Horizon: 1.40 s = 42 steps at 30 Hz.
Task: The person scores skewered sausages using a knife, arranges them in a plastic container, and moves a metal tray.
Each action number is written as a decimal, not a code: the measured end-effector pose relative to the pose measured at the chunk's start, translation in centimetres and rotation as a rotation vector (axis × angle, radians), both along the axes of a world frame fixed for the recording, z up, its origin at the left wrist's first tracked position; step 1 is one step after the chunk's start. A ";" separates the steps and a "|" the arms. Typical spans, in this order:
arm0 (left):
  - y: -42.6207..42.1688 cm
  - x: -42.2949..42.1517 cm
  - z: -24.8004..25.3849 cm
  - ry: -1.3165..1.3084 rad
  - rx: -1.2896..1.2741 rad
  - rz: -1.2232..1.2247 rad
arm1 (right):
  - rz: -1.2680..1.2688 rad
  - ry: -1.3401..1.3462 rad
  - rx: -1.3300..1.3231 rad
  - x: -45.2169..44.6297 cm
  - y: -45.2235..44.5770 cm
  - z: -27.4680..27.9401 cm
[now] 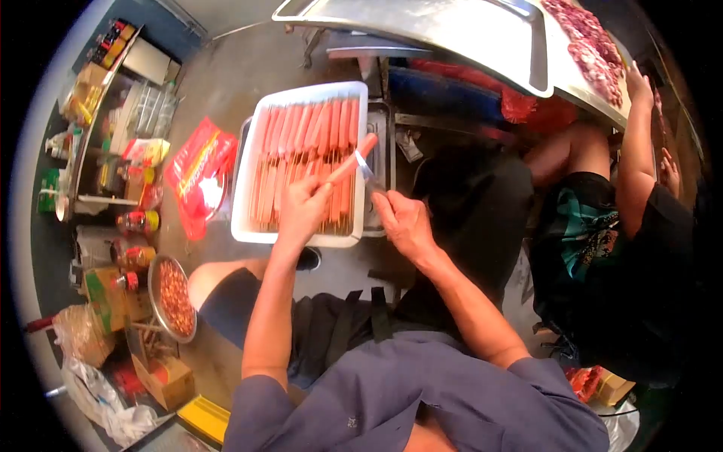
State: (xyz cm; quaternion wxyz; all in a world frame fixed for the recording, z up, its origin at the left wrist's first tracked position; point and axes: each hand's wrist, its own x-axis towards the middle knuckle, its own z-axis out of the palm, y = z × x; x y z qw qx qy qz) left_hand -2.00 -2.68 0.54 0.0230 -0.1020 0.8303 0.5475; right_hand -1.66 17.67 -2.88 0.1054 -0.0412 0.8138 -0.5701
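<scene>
My left hand (305, 202) is closed around the lower end of a sausage (354, 158), which slants up to the right over the tray. In my right hand (404, 220) is a knife (364, 167), its blade against or just beside the sausage; I cannot tell whether it cuts in. Below both hands stands a white plastic tray (242, 215) with rows of pink sausages (309, 126) on sticks. A stick in the held sausage is hidden by my left hand, if there is one.
A red plastic bag (202, 162) lies left of the tray. A bowl of reddish pieces (175, 297) stands near my left knee, beside shelves (113, 113) of bottles and packets. A metal table (429, 22) carries a shallow tray and chopped meat (591, 53). A co-worker's arm (638, 151) reaches there.
</scene>
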 end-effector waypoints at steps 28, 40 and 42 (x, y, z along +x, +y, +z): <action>2.6 0.5 -0.3 0.053 -0.065 -0.107 | -0.060 0.103 0.152 -0.5 0.6 0.1; 1.9 0.9 -0.8 -0.008 -0.053 -0.121 | -0.118 -0.036 0.094 -1.6 1.4 0.2; 1.8 1.0 -0.5 0.004 -0.020 -0.118 | -0.021 -0.024 0.117 -1.8 1.5 -0.1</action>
